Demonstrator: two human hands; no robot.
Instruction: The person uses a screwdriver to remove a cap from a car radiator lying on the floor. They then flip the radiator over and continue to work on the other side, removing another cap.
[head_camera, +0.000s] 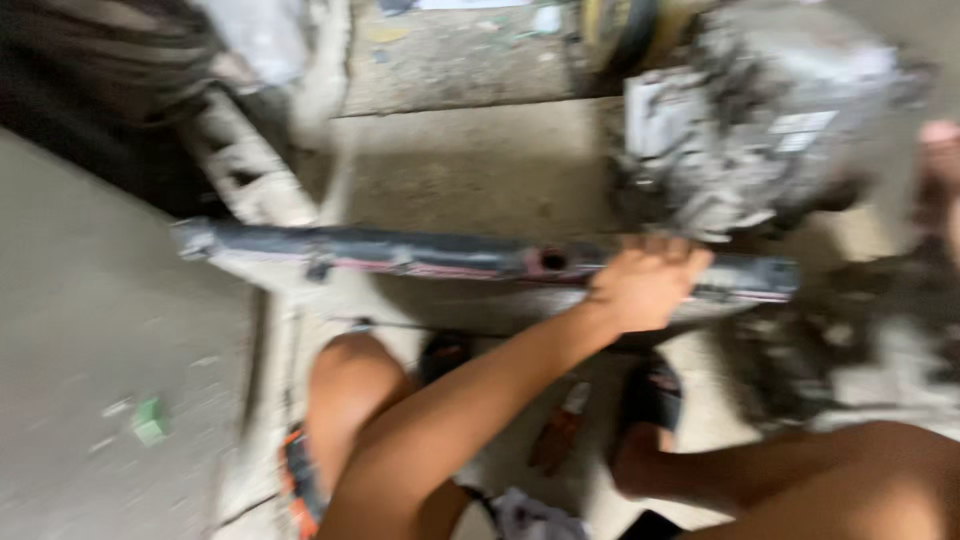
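Bare knees low in the frame, left hand with fingers wrapped over the long dark-grey metal bar running left-right mid-frame; right hand unseen.

Bare forearm and bare knees, no sleeve; black sandals, possibly 2, blurred.

Left hand just right of centre in the frame, fingers curled over and closed in a tight grip, knuckles toward the upper edge. Wrist straight, bare forearm stretched out long from the lower middle of the frame, rising diagonally to the right. Elbown end cut off by the bottom edge. Blurred throughout, so single fingers hard to tell apart. Right hand out of sight.
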